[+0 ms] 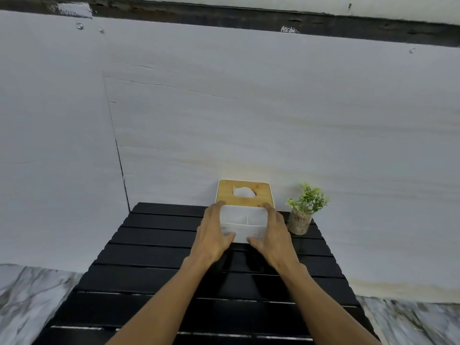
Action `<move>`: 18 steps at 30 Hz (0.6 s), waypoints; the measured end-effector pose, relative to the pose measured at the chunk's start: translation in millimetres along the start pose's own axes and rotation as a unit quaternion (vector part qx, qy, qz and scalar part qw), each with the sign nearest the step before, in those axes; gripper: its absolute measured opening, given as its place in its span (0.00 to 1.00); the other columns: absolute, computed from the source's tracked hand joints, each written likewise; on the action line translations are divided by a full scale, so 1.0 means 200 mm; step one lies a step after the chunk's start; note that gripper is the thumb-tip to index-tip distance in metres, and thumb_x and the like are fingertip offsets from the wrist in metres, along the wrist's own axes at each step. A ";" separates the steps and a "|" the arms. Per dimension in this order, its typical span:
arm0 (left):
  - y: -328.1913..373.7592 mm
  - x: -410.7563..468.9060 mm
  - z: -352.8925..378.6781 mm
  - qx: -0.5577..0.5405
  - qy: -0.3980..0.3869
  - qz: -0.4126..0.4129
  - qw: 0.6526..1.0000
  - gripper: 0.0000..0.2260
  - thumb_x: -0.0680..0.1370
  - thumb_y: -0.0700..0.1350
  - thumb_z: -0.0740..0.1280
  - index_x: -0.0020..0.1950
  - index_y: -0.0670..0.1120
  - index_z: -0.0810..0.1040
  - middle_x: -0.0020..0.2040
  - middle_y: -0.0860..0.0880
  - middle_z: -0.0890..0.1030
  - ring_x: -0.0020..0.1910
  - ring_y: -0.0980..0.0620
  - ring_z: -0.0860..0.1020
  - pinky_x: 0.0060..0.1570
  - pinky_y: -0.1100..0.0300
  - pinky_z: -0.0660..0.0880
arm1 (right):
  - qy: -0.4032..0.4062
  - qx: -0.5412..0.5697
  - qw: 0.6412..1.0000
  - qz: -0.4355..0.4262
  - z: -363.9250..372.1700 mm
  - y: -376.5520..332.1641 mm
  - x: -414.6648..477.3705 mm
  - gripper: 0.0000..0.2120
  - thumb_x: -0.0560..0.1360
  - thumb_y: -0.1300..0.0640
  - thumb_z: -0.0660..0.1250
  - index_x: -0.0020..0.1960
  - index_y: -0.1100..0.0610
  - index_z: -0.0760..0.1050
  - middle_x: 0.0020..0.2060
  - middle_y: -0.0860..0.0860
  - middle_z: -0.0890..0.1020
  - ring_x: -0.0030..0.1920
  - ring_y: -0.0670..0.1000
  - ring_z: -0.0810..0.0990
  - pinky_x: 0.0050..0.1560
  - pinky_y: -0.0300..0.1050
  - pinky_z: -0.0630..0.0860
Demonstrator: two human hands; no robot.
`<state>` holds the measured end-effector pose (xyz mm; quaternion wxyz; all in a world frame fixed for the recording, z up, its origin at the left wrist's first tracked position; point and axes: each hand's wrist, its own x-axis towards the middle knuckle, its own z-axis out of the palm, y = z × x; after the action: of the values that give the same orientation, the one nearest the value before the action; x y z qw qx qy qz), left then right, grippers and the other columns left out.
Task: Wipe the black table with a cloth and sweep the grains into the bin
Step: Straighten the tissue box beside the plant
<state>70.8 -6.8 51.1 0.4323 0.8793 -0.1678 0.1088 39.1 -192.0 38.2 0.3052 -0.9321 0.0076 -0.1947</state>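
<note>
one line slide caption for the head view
Both hands grip a tissue box beside a plant on the table.

Soft even light, wide-angle edge blur

A white tissue box (245, 221) with a bamboo lid stands beside a small potted plant (302, 212), against a pale wall (249, 108); marble floor (29, 290) below.

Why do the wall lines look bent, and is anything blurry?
Head view: the wide-angle lens bows the dark strip atop the wall; the marble floor at the corners smears; both hands cast soft shadows on the black slatted table beneath the white bamboo-lidded tissue box.
</note>
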 end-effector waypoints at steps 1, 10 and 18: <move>0.00 -0.02 -0.02 -0.004 0.007 0.008 1.000 0.34 0.72 0.45 0.72 0.73 0.53 0.60 0.69 0.51 0.66 0.59 0.52 0.72 0.54 0.61 0.69 | 0.014 0.007 1.000 -0.012 0.01 -0.01 -0.01 0.44 0.70 0.54 0.75 0.78 0.52 0.53 0.70 0.56 0.65 0.64 0.54 0.72 0.59 0.40 0.70; 0.05 -0.14 -0.32 -0.014 0.098 0.118 0.988 0.32 0.69 0.44 0.78 0.68 0.52 0.66 0.70 0.53 0.64 0.59 0.67 0.67 0.52 0.75 0.71 | 0.126 0.038 0.987 -0.096 -0.02 -0.28 -0.10 0.40 0.68 0.53 0.80 0.71 0.44 0.60 0.71 0.53 0.62 0.59 0.41 0.65 0.55 0.32 0.72; 0.01 -0.19 -0.57 0.008 0.120 0.129 0.984 0.34 0.68 0.46 0.78 0.69 0.52 0.65 0.73 0.56 0.59 0.61 0.63 0.66 0.47 0.82 0.67 | 0.134 0.062 0.979 -0.138 0.02 -0.51 -0.09 0.40 0.67 0.54 0.80 0.71 0.45 0.60 0.73 0.52 0.60 0.60 0.37 0.62 0.52 0.33 0.74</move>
<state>30.4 90.8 108.1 0.4248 0.8342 -0.2255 0.2699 13.4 -103.0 87.0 0.3289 -0.8688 -0.0927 -0.3584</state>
